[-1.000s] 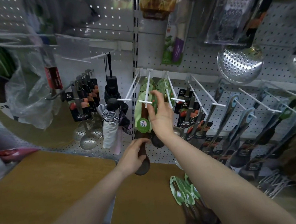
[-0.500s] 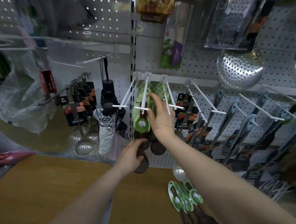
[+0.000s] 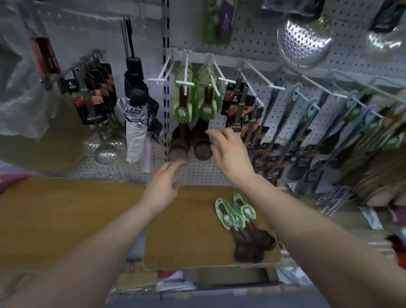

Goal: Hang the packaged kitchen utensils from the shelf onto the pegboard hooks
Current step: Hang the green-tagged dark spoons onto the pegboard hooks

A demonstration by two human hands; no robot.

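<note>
Two packaged wooden spoons with green cards (image 3: 183,112) hang side by side on white pegboard hooks (image 3: 187,82) at the centre. A pile of several more green-carded wooden spoons (image 3: 241,225) lies on the brown shelf (image 3: 183,237) below. My left hand (image 3: 162,189) hovers open just under the left hanging spoon's bowl, holding nothing. Beside the right hanging spoon's bowl, my right hand (image 3: 227,150) spreads its fingers, empty, fingertips close to the bowl.
Folded umbrellas (image 3: 135,124) and carded skimmers (image 3: 93,105) hang to the left. Long white hooks (image 3: 261,80) jut out to the right, with dark carded utensils (image 3: 297,130) below. A steel strainer (image 3: 304,42) hangs at upper right. Wooden spatulas (image 3: 387,184) are stacked at the right.
Both hands have let go of the spoon package, which now hangs on the hook. They have dropped lower and pulled back from the hooks. The view has tilted downward.
</note>
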